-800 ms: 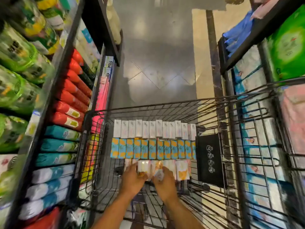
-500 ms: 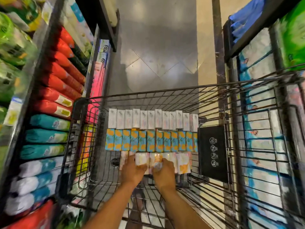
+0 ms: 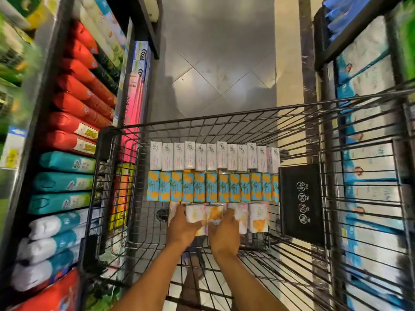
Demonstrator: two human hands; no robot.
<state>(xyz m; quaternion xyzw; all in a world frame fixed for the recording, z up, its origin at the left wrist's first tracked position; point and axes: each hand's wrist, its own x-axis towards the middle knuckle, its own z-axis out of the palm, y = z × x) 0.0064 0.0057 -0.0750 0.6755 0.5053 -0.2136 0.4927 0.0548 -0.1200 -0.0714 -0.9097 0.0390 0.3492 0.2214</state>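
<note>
Three rows lie in the cart (image 3: 224, 119): white boxes (image 3: 211, 157) farthest, blue-and-orange boxes (image 3: 211, 187) in the middle, and a part-filled near row of packets (image 3: 258, 217). The left hand (image 3: 183, 227) grasps a white packet (image 3: 195, 215), fingers curled round its near end. The right hand (image 3: 223, 234) grips the orange packet (image 3: 215, 215) touching it. Both packets sit directly ahead of the hands, long axes pointing away from the person, in line with the boxes beyond. Judgement: the unfilled stretch lies to the left, nearer the left hand, so seating them calls for a push forward against the middle row.
</note>
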